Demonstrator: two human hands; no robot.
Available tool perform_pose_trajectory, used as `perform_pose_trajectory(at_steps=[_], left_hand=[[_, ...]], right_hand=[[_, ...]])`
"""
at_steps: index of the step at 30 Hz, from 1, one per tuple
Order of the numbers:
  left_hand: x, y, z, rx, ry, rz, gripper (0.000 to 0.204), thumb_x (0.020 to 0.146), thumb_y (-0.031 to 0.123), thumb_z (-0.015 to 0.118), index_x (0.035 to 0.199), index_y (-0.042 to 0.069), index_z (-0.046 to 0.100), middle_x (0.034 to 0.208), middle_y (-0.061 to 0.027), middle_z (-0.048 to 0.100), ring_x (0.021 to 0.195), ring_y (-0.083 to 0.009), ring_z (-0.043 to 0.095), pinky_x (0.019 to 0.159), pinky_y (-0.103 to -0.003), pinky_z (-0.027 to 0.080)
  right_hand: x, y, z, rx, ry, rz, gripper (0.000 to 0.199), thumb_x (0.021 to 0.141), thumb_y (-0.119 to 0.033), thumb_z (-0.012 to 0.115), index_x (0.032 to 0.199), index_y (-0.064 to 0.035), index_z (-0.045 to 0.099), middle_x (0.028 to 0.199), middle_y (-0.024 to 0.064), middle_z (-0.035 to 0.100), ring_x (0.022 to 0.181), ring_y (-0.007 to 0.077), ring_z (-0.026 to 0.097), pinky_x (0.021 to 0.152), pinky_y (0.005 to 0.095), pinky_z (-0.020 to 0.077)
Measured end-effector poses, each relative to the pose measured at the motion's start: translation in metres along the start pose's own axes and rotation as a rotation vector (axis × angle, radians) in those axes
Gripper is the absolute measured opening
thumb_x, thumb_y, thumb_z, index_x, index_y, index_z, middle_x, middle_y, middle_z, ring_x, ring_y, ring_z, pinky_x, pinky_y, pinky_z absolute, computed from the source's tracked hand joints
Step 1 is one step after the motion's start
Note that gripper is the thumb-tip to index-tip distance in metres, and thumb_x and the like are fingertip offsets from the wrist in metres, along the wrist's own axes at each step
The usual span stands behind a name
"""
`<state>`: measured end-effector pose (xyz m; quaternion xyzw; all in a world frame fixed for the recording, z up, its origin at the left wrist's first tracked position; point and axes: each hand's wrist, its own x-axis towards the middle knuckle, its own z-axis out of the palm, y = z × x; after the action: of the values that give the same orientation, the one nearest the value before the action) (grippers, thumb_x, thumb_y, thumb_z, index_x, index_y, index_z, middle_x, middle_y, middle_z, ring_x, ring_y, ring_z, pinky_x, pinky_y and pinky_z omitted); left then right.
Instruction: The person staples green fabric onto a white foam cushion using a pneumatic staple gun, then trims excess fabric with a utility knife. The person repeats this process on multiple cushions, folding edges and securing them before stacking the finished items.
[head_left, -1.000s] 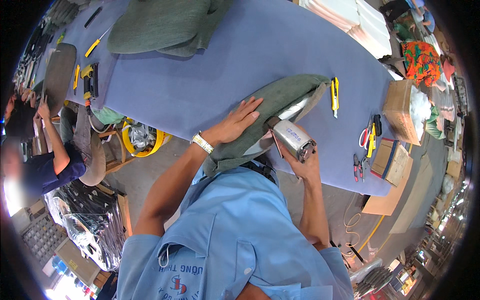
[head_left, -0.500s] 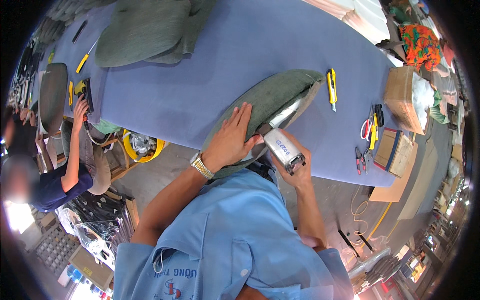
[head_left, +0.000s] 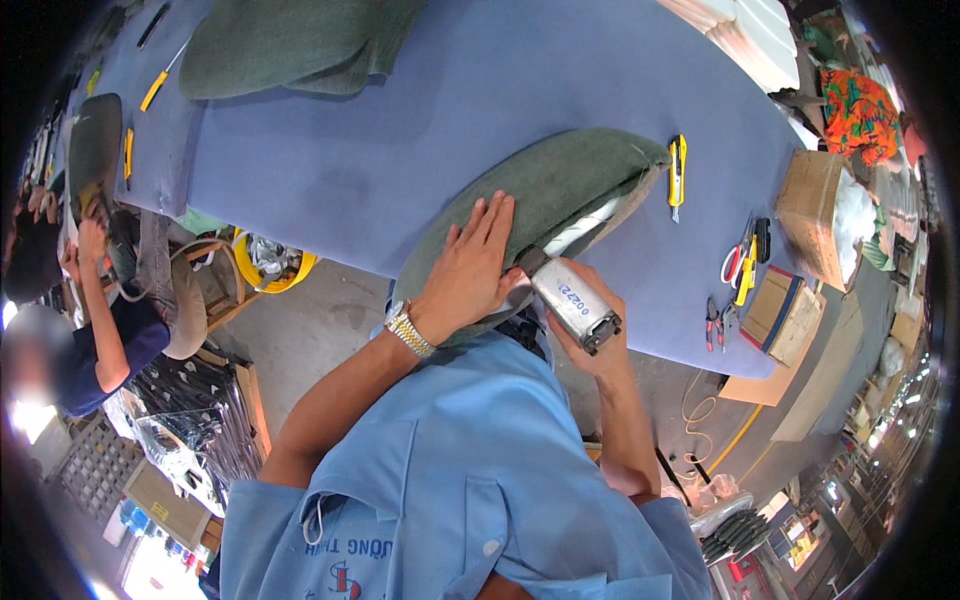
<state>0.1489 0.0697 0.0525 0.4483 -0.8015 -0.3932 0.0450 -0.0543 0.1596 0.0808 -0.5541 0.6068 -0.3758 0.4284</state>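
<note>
A long blue-covered worktable (head_left: pixel 420 150) fills the upper part of the view. On its near edge lies a green upholstered seat cushion (head_left: pixel 560 185), partly overhanging the edge toward the person. A second green cushion (head_left: pixel 280 45) lies at the far left of the table, well apart from the first.

The left hand (head_left: pixel 470 270) rests flat on the near cushion, fingers spread and extended, palm pressing the fabric; it grips nothing. A metal wristwatch (head_left: pixel 410 328) sits on that wrist. The right hand (head_left: pixel 590 340) is closed around a silver pneumatic stapler (head_left: pixel 572 300), whose nose meets the cushion's underside edge beside the left thumb.

Against the frame half a second earlier, the left hand lies further up on the cushion and its fingers are spread wider. The stapler remains at the same edge of the cushion, in the same grasp. The cushion has not visibly shifted on the table.

Smaller items: a cardboard box (head_left: pixel 815 205) stands at the right end of the table. A yellow utility knife (head_left: pixel 678 170) lies just beside the cushion's right end. Red-handled scissors (head_left: pixel 735 262) and pliers (head_left: pixel 712 320) lie near the table's right edge.

At the left, another person's hand (head_left: pixel 92 232) works at a separate dark seat piece (head_left: pixel 95 145).
</note>
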Motion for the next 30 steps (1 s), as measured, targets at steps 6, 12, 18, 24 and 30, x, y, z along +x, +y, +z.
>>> perform_pose_trajectory(at_steps=[6, 12, 18, 24, 30], left_hand=[[-0.003, 0.004, -0.006, -0.029, -0.014, -0.021, 0.1, 0.087, 0.012, 0.075, 0.165, 0.0, 0.013, 0.169, -0.025, 0.023, 0.156, -0.0435, 0.025, 0.121, -0.06, 0.034], [-0.005, 0.004, -0.006, -0.046, -0.029, -0.034, 0.103, 0.083, 0.006, 0.076, 0.165, 0.001, 0.014, 0.17, -0.0226, 0.024, 0.157, -0.0418, 0.025, 0.122, -0.06, 0.034], [-0.004, 0.01, -0.002, -0.012, -0.001, -0.048, 0.105, 0.08, 0.003, 0.077, 0.165, 0.001, 0.016, 0.169, -0.0224, 0.027, 0.156, -0.0418, 0.026, 0.121, -0.06, 0.035], [-0.005, 0.006, 0.0, -0.044, 0.022, -0.069, 0.104, 0.078, 0.001, 0.076, 0.164, 0.0, 0.016, 0.168, -0.0229, 0.027, 0.156, -0.0412, 0.027, 0.123, -0.058, 0.033], [-0.005, 0.006, -0.003, -0.042, 0.007, -0.067, 0.104, 0.078, 0.0, 0.074, 0.164, -0.001, 0.015, 0.168, -0.0236, 0.028, 0.156, -0.0405, 0.028, 0.124, -0.056, 0.031]], right_hand=[[-0.015, 0.0, 0.007, 0.009, 0.029, -0.008, 0.055, 0.08, -0.001, 0.078, 0.133, 0.004, 0.064, 0.124, 0.0151, 0.072, 0.109, 0.0203, 0.07, 0.096, 0.0323, 0.053], [-0.015, -0.001, 0.01, 0.0, 0.031, -0.008, 0.06, 0.076, -0.006, 0.078, 0.135, -0.0025, 0.064, 0.12, 0.0186, 0.074, 0.106, 0.0305, 0.075, 0.092, 0.0352, 0.0572], [-0.009, -0.011, 0.009, 0.031, -0.002, 0.099, 0.059, 0.076, -0.005, 0.078, 0.134, -0.0032, 0.065, 0.118, 0.0178, 0.074, 0.106, 0.0311, 0.075, 0.091, 0.0343, 0.0562], [-0.022, 0.002, 0.02, 0.001, 0.087, -0.023, 0.064, 0.073, -0.005, 0.081, 0.135, -0.0024, 0.065, 0.121, 0.0193, 0.073, 0.106, 0.0318, 0.075, 0.093, 0.0369, 0.057], [-0.025, 0.002, 0.019, 0.027, 0.03, -0.016, 0.063, 0.074, -0.006, 0.082, 0.135, -0.0019, 0.065, 0.122, 0.0201, 0.073, 0.108, 0.0334, 0.074, 0.093, 0.0384, 0.0573]])
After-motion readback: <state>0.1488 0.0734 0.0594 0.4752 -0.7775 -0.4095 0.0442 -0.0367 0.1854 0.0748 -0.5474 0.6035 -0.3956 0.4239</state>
